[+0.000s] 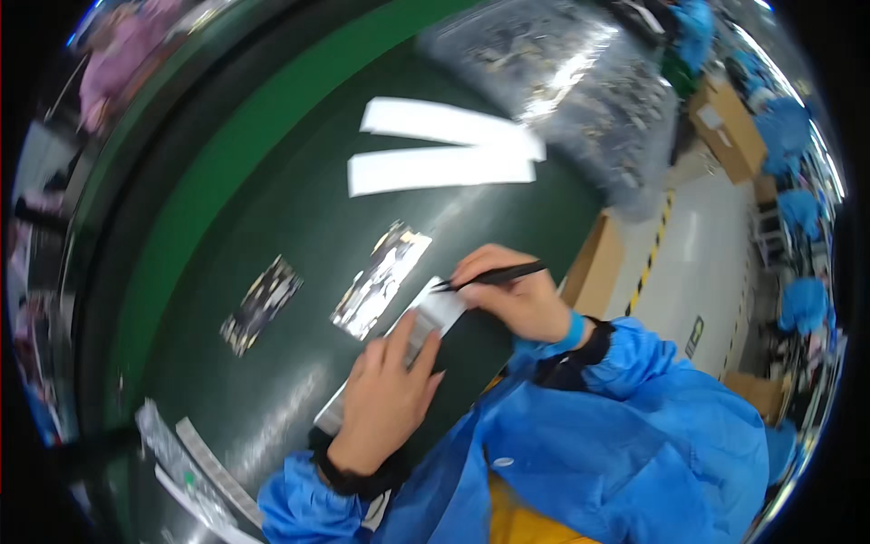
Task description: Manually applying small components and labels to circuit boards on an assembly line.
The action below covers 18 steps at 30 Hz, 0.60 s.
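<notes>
— Where is the long silvery strip [399, 349] lying?
— On the dark green table [272, 208], near its front edge, running from the lower left up toward the right. The left hand [385, 403] lies flat on it, fingers loose and spread, pressing it down rather than clasping it.
— And the right hand [512, 295]?
— Its fingers are pinched on black tweezers [494, 275], whose tips meet the upper end of the strip.
— Anything just beside that?
— Two shiny foil packets: one [381, 276] just left of the strip's upper end, another [261, 304] further left, apart from it. What they hold cannot be told.
— Farther out?
— Two white paper strips [444, 150] lie across the middle of the table. Behind them sit clear plastic bags [562, 72] full of small dark parts, too blurred to name. A few narrow pale strips [195, 471] lie at the lower left. A brown cardboard box [594, 263] stands off the table's right edge, another [725, 127] farther back; their contents are not visible.
</notes>
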Motion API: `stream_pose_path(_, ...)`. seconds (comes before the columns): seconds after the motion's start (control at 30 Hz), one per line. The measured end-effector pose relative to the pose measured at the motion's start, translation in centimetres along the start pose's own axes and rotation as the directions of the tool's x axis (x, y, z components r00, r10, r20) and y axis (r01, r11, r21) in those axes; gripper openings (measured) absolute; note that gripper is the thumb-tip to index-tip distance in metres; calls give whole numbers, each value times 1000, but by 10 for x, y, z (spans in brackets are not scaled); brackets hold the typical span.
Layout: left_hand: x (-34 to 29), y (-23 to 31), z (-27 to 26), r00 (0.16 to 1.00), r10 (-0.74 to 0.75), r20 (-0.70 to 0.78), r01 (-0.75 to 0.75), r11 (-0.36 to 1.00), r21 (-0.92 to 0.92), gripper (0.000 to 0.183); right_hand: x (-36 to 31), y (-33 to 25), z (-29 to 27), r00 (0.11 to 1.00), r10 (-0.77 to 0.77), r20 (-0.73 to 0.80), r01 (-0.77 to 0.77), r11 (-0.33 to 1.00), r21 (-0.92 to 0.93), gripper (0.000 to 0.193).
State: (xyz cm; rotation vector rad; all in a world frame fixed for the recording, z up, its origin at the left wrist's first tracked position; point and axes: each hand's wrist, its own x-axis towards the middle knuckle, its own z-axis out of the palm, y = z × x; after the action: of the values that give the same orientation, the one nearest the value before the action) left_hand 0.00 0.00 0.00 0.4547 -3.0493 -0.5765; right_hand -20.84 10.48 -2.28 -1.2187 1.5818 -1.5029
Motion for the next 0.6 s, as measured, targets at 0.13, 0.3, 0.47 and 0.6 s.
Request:
stream_pose_path(0.13, 6, -10, -5, 994, 65, -91, -67, 998, -20, 55, 0, -5, 17, 956, 255, -145, -203, 932, 301, 13)
stream_pose_path(0.3, 4, -23, 6, 994, 34, -108, -38, 999, -38, 56, 8, 10, 30, 982, 171, -85, -161, 981, 108, 11)
stream_pose_path(0.47, 6, -20, 4, 991, 45, -124, -53, 997, -59, 59, 11, 5, 31, 977, 196, -84, -191, 979, 68, 12)
stream_pose_path(0.6, 7, -18, 3, 991, 42, -127, -50, 997, -65, 62, 14, 3, 34, 985, 163, -61, -163, 987, 11, 11)
